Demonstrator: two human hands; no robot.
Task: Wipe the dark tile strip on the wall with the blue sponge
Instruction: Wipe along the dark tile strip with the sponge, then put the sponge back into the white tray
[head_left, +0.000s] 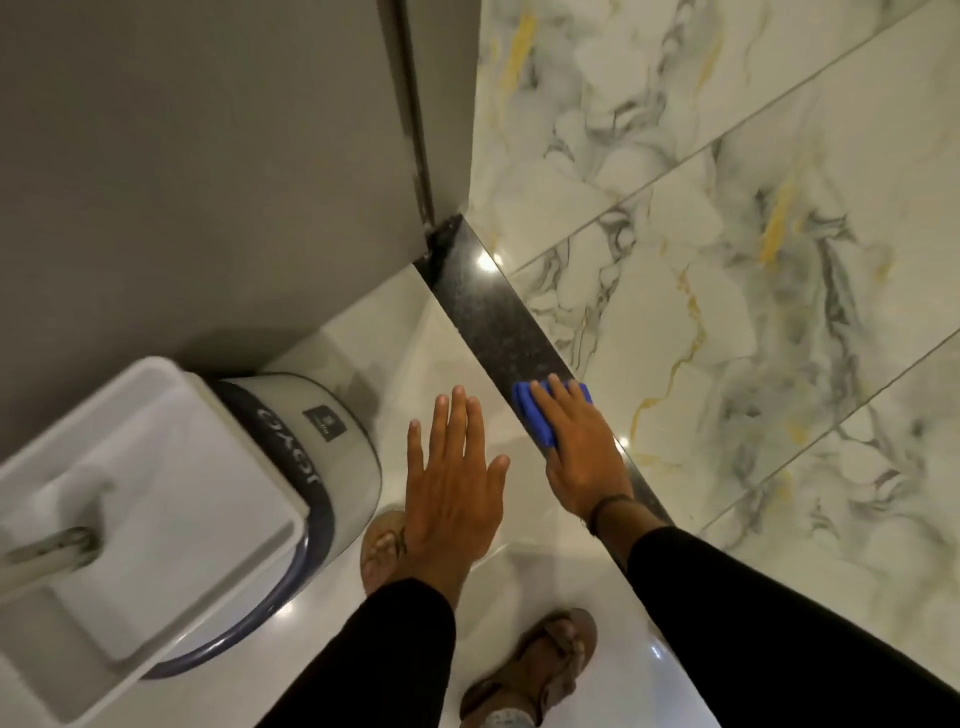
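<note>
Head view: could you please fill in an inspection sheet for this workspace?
Surface: dark strip runs along the marble wall, glossy, with light glints.
Job's things: blue sponge lies flat on the strip.
Clutter: white bin with a square lid stands on the floor.
Hands: right hand presses the sponge; left hand is open, empty, fingers spread.
Cables: nothing seen.
Surroundings: grey partition, sandalled feet below.
</note>
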